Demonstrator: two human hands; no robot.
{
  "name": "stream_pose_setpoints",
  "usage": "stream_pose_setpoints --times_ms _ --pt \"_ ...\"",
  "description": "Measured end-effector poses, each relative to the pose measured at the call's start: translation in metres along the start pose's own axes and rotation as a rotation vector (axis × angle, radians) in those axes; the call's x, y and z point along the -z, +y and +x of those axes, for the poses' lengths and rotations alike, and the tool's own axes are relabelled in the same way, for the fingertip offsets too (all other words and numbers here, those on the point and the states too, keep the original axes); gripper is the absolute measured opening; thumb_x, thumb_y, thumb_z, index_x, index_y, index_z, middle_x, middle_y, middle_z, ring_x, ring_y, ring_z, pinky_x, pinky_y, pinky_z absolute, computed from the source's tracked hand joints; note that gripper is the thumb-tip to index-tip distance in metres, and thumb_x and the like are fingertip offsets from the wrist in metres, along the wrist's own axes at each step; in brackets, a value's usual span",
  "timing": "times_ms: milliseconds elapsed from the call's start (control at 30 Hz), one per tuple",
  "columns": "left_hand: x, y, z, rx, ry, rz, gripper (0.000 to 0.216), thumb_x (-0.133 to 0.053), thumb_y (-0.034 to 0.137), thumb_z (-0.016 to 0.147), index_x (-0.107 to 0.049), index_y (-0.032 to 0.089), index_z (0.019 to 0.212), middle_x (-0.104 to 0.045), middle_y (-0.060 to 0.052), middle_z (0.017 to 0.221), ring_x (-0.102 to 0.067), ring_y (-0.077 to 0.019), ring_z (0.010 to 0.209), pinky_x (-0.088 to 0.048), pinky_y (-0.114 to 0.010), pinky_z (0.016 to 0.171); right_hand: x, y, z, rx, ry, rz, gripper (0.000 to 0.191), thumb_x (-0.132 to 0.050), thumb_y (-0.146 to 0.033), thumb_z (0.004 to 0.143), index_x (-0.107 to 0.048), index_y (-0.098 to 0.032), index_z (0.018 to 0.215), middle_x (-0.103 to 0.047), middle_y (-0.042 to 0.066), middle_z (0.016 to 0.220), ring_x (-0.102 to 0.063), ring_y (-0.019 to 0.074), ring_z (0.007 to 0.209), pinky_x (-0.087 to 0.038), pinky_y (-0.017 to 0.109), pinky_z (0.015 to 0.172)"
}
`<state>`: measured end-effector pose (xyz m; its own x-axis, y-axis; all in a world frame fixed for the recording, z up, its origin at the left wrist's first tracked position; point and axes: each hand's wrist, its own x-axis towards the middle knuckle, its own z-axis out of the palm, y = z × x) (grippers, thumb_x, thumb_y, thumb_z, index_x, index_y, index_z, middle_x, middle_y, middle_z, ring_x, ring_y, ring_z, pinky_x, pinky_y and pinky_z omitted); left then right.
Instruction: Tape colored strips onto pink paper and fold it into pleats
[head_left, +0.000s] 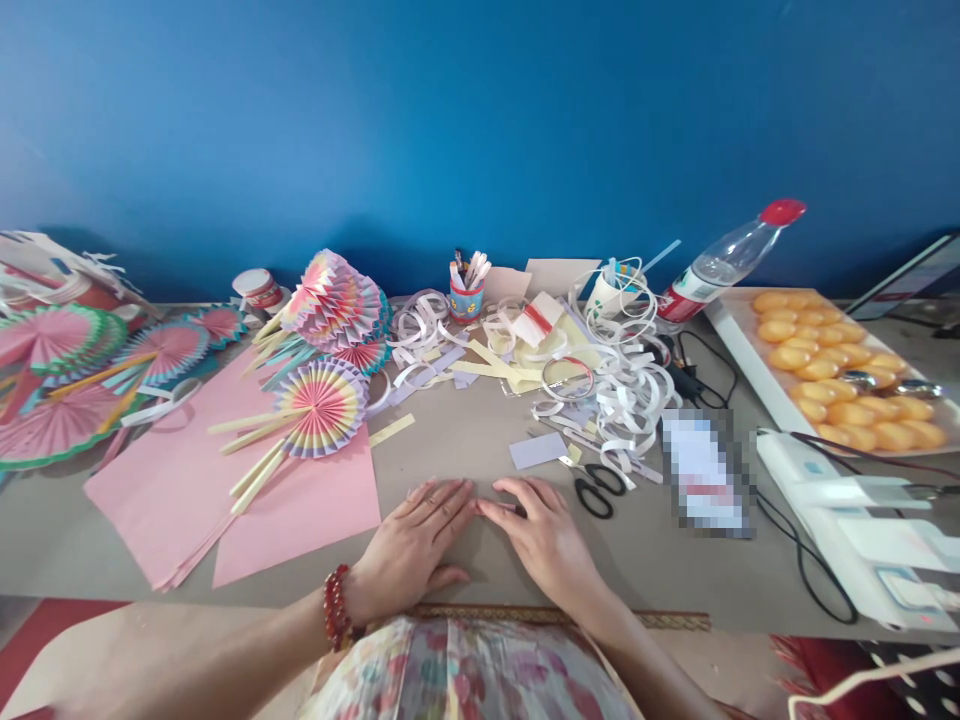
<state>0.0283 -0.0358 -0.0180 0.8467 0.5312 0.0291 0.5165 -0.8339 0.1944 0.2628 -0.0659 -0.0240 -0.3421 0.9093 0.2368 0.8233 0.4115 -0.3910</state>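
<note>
My left hand (416, 545) lies flat on the grey table (465, 440) near its front edge, fingers stretched out, a red bead bracelet on the wrist. My right hand (544, 535) lies flat beside it, fingertips almost meeting the left's. Neither holds anything. Black-handled scissors (596, 487) lie just right of my right hand. Pink paper sheets (225, 490) spread to the left of my left hand, with a round rainbow paper fan (321, 408) on sticks on them.
Several folded paper fans (67, 380) crowd the left. White paper strips (615, 385), a pen cup (466, 290), a plastic bottle (720, 262), a tray of yellow pieces (840, 375), a white power strip (847, 510) with cables at right.
</note>
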Motion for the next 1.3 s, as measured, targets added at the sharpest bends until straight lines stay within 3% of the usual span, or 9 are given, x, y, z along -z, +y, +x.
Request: stream_pose_setpoints --times_ms 133,333,633,900,1033,1100,1300 --pt "-0.003 -0.001 -0.001 -0.011 -0.024 0.029 0.078 -0.040 0.062 0.092 -0.022 0.014 0.152 -0.029 -0.011 0.156 -0.025 -0.0264 0.144 -0.019 -0.043 0.118 0.003 0.000 -0.001 -0.043 -0.011 0.096 0.044 -0.045 -0.007 0.091 -0.060 -0.029 0.127 -0.062 0.007 0.115 -0.057 0.0222 0.105 -0.049 0.039 0.090" --pt "-0.008 0.000 -0.002 0.004 -0.027 0.071 0.079 -0.043 0.062 0.092 -0.024 0.014 0.151 -0.025 -0.010 0.157 -0.022 -0.0280 0.145 -0.016 -0.044 0.119 0.011 0.004 -0.007 -0.068 0.018 0.158 0.036 -0.044 -0.008 0.092 -0.066 -0.030 0.111 -0.062 0.005 0.109 -0.057 0.0207 0.104 -0.047 0.038 0.093" --pt "-0.008 0.001 -0.001 0.001 -0.064 0.092 0.082 -0.046 0.065 0.089 -0.023 0.017 0.152 -0.019 -0.011 0.159 -0.018 -0.0290 0.146 -0.013 -0.046 0.118 0.008 0.012 -0.018 -0.019 0.019 0.082 0.035 -0.045 -0.009 0.092 -0.068 -0.027 0.112 -0.064 0.007 0.112 -0.055 0.0228 0.107 -0.048 0.041 0.093" --pt "-0.005 0.002 0.000 0.010 -0.065 0.066 0.079 -0.050 0.063 0.088 -0.027 0.019 0.150 -0.023 -0.012 0.158 -0.022 -0.0287 0.145 -0.014 -0.046 0.118 0.009 0.010 -0.018 0.003 0.066 0.031 0.033 -0.045 -0.010 0.093 -0.071 -0.026 0.107 -0.063 0.007 0.124 -0.053 0.0238 0.113 -0.048 0.043 0.094" --pt "0.001 0.008 0.006 0.003 -0.044 0.073 0.083 -0.036 0.069 0.090 -0.022 0.016 0.152 -0.023 -0.014 0.158 -0.019 -0.0304 0.145 0.001 -0.054 0.118 0.010 0.012 -0.017 0.021 0.073 0.028 0.036 -0.045 -0.008 0.092 -0.071 -0.027 0.109 -0.065 0.007 0.120 -0.055 0.0228 0.110 -0.049 0.041 0.091" --pt "0.002 0.011 0.012 -0.045 -0.034 0.060 0.084 -0.027 0.069 0.092 -0.017 0.012 0.153 -0.021 -0.013 0.158 -0.016 -0.0284 0.146 0.007 -0.053 0.118 0.011 0.012 -0.017 0.027 0.068 0.024 0.037 -0.046 -0.008 0.091 -0.071 -0.028 0.110 -0.066 0.007 0.118 -0.056 0.0224 0.109 -0.050 0.041 0.090" --pt "-0.004 0.009 0.021 -0.111 -0.088 0.012 0.096 -0.023 0.077 0.086 -0.010 0.010 0.154 -0.021 -0.013 0.158 -0.017 -0.0265 0.146 -0.003 -0.042 0.119 0.013 0.018 -0.021 0.051 0.051 0.079 0.041 -0.044 -0.010 0.093 -0.065 -0.029 0.121 -0.067 0.005 0.117 -0.056 0.0216 0.109 -0.050 0.041 0.094"
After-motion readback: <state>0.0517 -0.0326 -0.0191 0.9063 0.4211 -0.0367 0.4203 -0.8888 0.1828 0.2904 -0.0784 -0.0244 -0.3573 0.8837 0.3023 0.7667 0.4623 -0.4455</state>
